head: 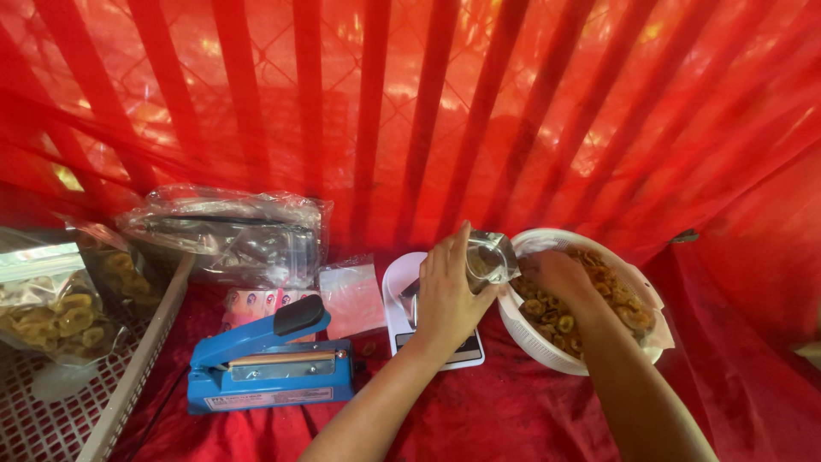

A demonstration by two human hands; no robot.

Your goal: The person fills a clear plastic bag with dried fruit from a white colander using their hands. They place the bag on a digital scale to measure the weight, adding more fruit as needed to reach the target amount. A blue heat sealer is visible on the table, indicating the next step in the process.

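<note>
My left hand [446, 295] holds a small clear plastic pouch [492, 257] open-mouthed, just above a white kitchen scale [402, 287] and beside the rim of a white basket. My right hand [560, 274] is down inside that white perforated basket [547, 351], resting on a heap of dried yellow-brown fruit slices [620, 299]. Its fingers are hidden among the slices, so I cannot see whether they grip any.
A blue impulse bag sealer [269, 364] sits left of the scale on the red cloth. Behind it lie a stack of empty clear bags [231, 227] and small zip pouches [351, 295]. Filled bags of slices [56, 312] rest on a white tray at the left. Red netting hangs behind.
</note>
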